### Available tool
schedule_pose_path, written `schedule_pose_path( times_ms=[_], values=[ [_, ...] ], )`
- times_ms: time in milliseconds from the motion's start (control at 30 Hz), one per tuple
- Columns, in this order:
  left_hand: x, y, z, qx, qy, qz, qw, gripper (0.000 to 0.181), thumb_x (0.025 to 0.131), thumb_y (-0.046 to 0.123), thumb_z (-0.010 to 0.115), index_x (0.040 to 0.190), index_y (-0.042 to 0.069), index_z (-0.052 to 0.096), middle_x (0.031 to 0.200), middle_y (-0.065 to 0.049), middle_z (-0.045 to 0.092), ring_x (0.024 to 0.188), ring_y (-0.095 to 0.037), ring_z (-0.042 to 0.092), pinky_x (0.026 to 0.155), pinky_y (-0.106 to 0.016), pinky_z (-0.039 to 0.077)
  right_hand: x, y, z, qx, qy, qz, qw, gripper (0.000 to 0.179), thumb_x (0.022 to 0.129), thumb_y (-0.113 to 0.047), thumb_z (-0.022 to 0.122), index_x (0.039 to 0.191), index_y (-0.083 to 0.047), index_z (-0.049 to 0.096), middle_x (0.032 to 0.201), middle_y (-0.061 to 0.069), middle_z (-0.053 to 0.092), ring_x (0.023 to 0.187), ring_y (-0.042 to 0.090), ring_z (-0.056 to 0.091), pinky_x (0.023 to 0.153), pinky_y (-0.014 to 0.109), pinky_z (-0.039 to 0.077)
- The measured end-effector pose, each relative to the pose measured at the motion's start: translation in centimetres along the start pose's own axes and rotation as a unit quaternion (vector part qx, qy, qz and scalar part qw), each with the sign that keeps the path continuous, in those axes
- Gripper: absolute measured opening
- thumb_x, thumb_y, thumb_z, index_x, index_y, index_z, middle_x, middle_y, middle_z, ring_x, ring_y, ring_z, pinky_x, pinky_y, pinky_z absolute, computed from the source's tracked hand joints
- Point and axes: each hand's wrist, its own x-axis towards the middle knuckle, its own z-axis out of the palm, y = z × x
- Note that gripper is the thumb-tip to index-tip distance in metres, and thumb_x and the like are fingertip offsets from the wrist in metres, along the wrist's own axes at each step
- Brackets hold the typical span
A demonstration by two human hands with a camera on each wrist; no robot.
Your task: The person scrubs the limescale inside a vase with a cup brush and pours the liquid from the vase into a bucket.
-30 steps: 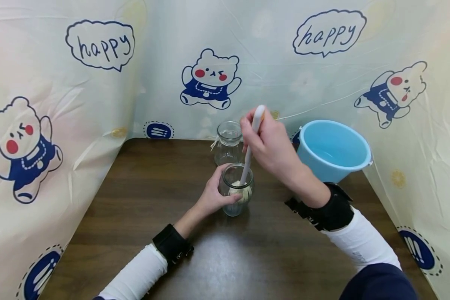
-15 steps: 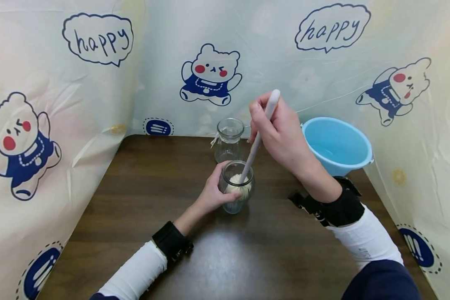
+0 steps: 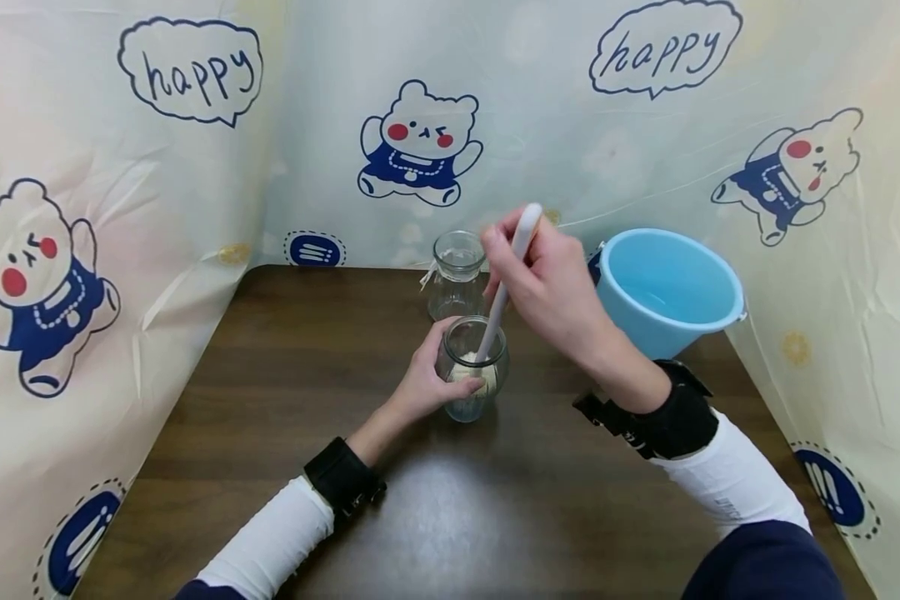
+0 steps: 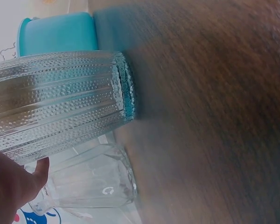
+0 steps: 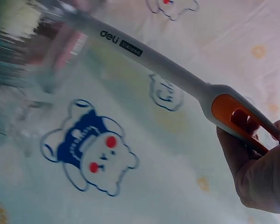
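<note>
A ribbed clear glass jar [image 3: 498, 367] stands upright near the middle of the table, its dimpled wall [image 4: 70, 98] close up in the left wrist view. My left hand [image 3: 423, 379] grips it from the left, the thumb across its front. With my right hand [image 3: 558, 292] I hold a bottle brush [image 3: 497, 307] by its long handle. The handle slants down through the jar's mouth, and the brush's cream-coloured head [image 3: 465, 377] is inside. An orange inset [image 5: 222, 110] marks the handle's upper end in the right wrist view.
Just behind the jar stands a second clear glass bottle [image 3: 450, 297] with string tied at its neck. A light blue bucket [image 3: 637, 325] sits at the back right. Printed cloth [image 3: 555, 100] hangs round the back and sides of the brown table [image 3: 307, 333].
My right hand rose up and to the right with the brush, then came back down and left; the brush head sits lower in the jar again. My left hand keeps its grip.
</note>
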Motion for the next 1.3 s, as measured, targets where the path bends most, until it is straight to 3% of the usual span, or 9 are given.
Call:
schedule_pose_path(
  times_ms=[133,267,467,633,700,867,1033,1200,1300],
  values=[
    [0.2,0.1,0.0,-0.003,0.002,0.004,1.0,0.082,0.067,0.005,0.081,0.138,-0.005,0.04,0.127,-0.03,0.054,0.111,-0.04,0.053,0.095,-0.053,0.044,0.3,-0.5,-0.4,0.007,0.017,-0.012,0.9998,0.03,0.1,-0.03,0.052,0.096,-0.001,0.055,0.065,0.008,0.059,0.057,0.008,0.062,0.052,0.032,0.054],
    [0.1,-0.3,0.0,-0.002,-0.001,0.008,1.0,0.082,0.067,0.006,0.081,0.138,-0.003,0.04,0.127,-0.028,0.054,0.111,-0.039,0.053,0.094,-0.05,0.046,-0.6,1.4,1.0,0.006,-0.004,0.011,0.9999,0.026,0.1,-0.031,0.051,0.096,-0.006,0.056,0.064,0.005,0.061,0.059,0.009,0.063,0.052,0.032,0.054],
    [0.1,-3.0,0.2,-0.003,-0.005,-0.007,1.0,0.083,0.07,0.011,0.082,0.141,0.011,0.04,0.129,-0.025,0.055,0.11,-0.035,0.056,0.093,-0.049,0.047,-2.0,3.7,2.7,-0.013,-0.039,0.056,0.9976,0.024,0.098,-0.033,0.054,0.095,-0.01,0.062,0.069,0.006,0.068,0.067,0.011,0.067,0.056,0.03,0.054],
    [0.2,-3.8,0.2,-0.005,0.0,-0.006,1.0,0.084,0.069,0.016,0.083,0.141,0.016,0.04,0.128,-0.021,0.056,0.109,-0.031,0.057,0.093,-0.046,0.048,-2.1,3.5,2.4,-0.072,-0.048,0.063,0.9943,0.032,0.101,-0.035,0.045,0.087,-0.012,0.063,0.076,0.007,0.066,0.071,0.013,0.061,0.06,0.034,0.051],
    [0.2,-3.8,0.2,-0.005,0.002,-0.005,1.0,0.083,0.069,0.016,0.083,0.141,0.016,0.04,0.128,-0.02,0.056,0.109,-0.029,0.057,0.092,-0.046,0.049,-2.3,3.4,2.3,-0.124,-0.047,0.059,0.9894,0.036,0.101,-0.035,0.042,0.081,-0.012,0.061,0.075,0.006,0.061,0.07,0.015,0.055,0.06,0.034,0.049],
    [0.0,-3.8,0.2,-0.002,-0.003,-0.005,1.0,0.082,0.07,0.016,0.083,0.141,0.014,0.04,0.128,-0.022,0.055,0.108,-0.028,0.058,0.09,-0.046,0.05,-3.0,3.6,2.3,-0.234,-0.037,0.04,0.9708,0.043,0.098,-0.036,0.042,0.064,-0.014,0.055,0.053,0.001,0.049,0.051,0.016,0.049,0.044,0.031,0.04],
    [0.0,-3.8,0.2,0.008,-0.003,-0.002,1.0,0.084,0.07,0.018,0.083,0.141,0.015,0.04,0.129,-0.018,0.056,0.11,-0.028,0.056,0.092,-0.046,0.048,-2.6,3.1,1.1,-0.195,-0.007,0.02,0.9805,0.044,0.099,-0.031,0.043,0.061,-0.012,0.055,0.043,0.001,0.04,0.039,0.014,0.039,0.039,0.029,0.033],
    [0.1,-3.8,0.1,0.007,0.006,0.002,1.0,0.086,0.067,0.017,0.086,0.141,0.015,0.041,0.129,-0.015,0.056,0.112,-0.024,0.054,0.096,-0.045,0.046,-1.6,2.0,-0.5,-0.107,0.042,0.015,0.9933,0.042,0.1,-0.029,0.041,0.076,-0.008,0.067,0.062,0.004,0.062,0.05,0.012,0.046,0.049,0.031,0.045],
    [0.0,-3.9,0.2,0.009,0.009,0.001,0.9999,0.087,0.066,0.017,0.086,0.141,0.014,0.041,0.129,-0.013,0.056,0.113,-0.023,0.053,0.096,-0.044,0.046,-1.5,2.2,-0.4,-0.09,0.044,0.019,0.9948,0.041,0.1,-0.03,0.042,0.077,-0.007,0.068,0.066,0.004,0.064,0.053,0.012,0.047,0.051,0.032,0.046]
  ],
)
